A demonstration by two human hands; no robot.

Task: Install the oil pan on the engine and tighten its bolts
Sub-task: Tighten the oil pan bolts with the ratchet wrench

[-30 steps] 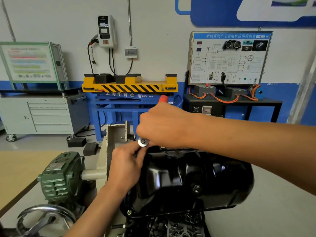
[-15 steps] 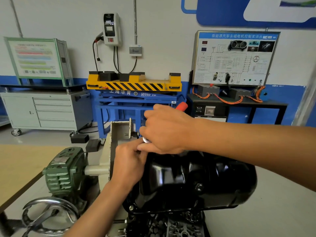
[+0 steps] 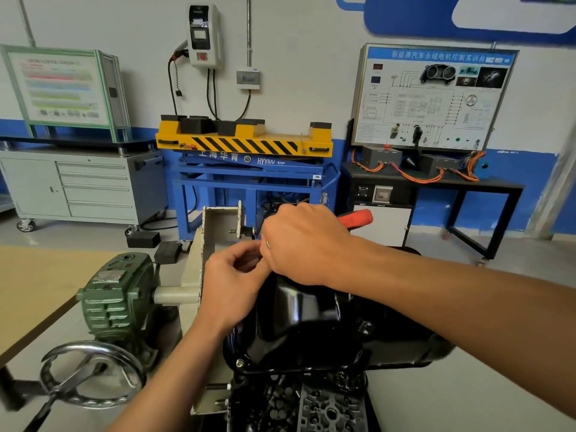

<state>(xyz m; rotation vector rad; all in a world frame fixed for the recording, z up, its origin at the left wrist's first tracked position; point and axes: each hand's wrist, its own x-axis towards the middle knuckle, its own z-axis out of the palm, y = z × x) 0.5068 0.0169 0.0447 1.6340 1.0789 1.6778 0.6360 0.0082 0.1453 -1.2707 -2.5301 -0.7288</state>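
right hand (image 3: 307, 241): clenched round red-handled wrench (image 3: 358, 218). left hand (image 3: 232, 282): curled, touching right, above black oil pan (image 3: 299, 310); grasp undetermined.

Engine stand station, positions of items.
Near centre: oil pan (image 3: 311, 319) on top of engine (image 3: 314, 406); left hand (image 3: 232, 282) and right hand (image 3: 305, 241) touching at the pan's far-left edge, tool handle (image 3: 358, 218) projecting right from the right hand. Stand bracket (image 3: 215, 232) just left of the pan; gearbox (image 3: 118, 294) further left; handwheel (image 3: 90, 374) nearer. Far wall, left to right: drawer cabinet (image 3: 78, 185), lift table (image 3: 246, 141), training panel (image 3: 433, 95); charger (image 3: 204, 35) above the lift table.
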